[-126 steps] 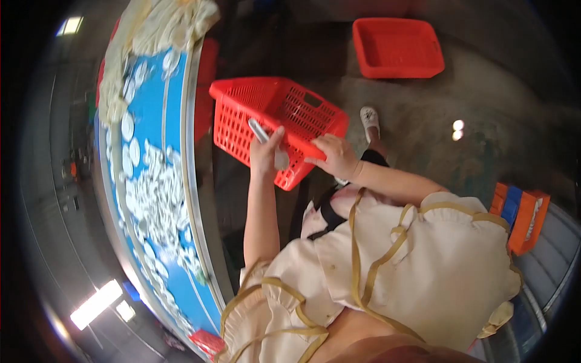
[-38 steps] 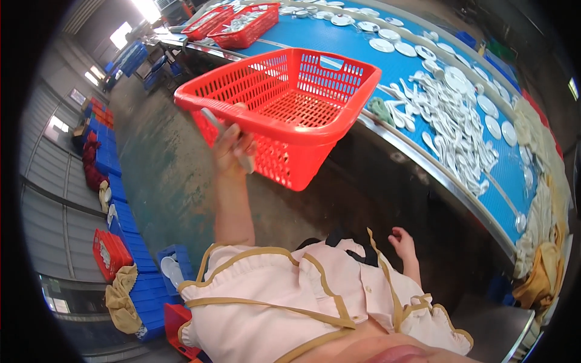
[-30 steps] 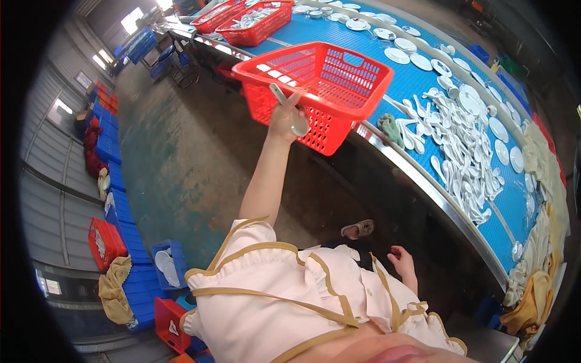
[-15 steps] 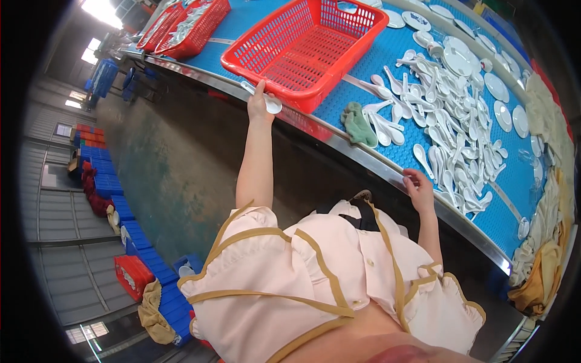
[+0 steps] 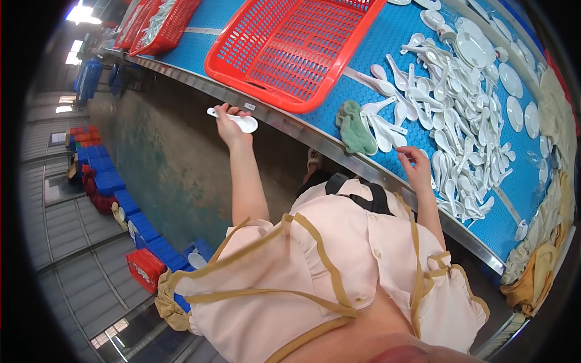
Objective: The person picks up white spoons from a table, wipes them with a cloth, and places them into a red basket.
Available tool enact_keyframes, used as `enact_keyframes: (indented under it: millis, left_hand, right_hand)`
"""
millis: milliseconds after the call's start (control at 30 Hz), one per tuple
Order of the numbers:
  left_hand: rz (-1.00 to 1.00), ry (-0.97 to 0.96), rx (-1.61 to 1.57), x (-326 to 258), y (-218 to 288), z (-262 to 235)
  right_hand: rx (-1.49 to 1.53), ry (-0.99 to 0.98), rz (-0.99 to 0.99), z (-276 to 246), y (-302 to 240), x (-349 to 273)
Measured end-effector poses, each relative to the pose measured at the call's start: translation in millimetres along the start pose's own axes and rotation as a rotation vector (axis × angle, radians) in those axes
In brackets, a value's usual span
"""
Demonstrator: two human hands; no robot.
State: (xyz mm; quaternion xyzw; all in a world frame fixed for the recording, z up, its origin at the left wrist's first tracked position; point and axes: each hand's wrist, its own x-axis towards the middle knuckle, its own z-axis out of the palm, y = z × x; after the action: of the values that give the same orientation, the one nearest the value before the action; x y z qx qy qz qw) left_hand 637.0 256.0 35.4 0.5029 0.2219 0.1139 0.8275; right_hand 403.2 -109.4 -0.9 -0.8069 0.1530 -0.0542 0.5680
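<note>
My left hand (image 5: pixel 232 130) is closed on a white soup spoon (image 5: pixel 245 124), held out in front of the table edge with its bowl pointing right. Just beyond it, a red perforated basket (image 5: pixel 302 54) rests tilted at the table's edge; its visible floor holds nothing. My right hand (image 5: pixel 415 166) reaches over the metal edge, its bent fingers apart and nothing seen in them. Its fingertips are close to the nearest white spoons (image 5: pixel 387 136). Left of those spoons lies a crumpled green cloth (image 5: pixel 355 128). A large heap of white spoons (image 5: pixel 460 121) spreads to the right.
White plates (image 5: pixel 475 48) lie behind the heap on the blue table surface (image 5: pixel 360 57). Two red baskets (image 5: pixel 162 30) of spoons stand at far left. Cloths (image 5: pixel 538 260) hang along the right rim. Blue crates (image 5: pixel 109 178) line the floor at left.
My left hand has moved off the red basket's rim, toward the left and lower, still with the spoon. My right hand has risen from the table edge toward the nearest spoons. The view has shifted slightly.
</note>
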Motion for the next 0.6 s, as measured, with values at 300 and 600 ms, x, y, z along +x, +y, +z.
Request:
enact_keyframes:
  millis: [300,600]
  left_hand:
    - [-0.319,-0.650,-0.285,36.9,42.4,81.3]
    - [0.676,-0.680,0.829,79.7,8.7,111.0]
  right_hand:
    - [-0.045,0.036,0.058,57.2,-24.8,38.8]
    - [-0.381,0.176,-0.059,104.6,-28.3,57.0]
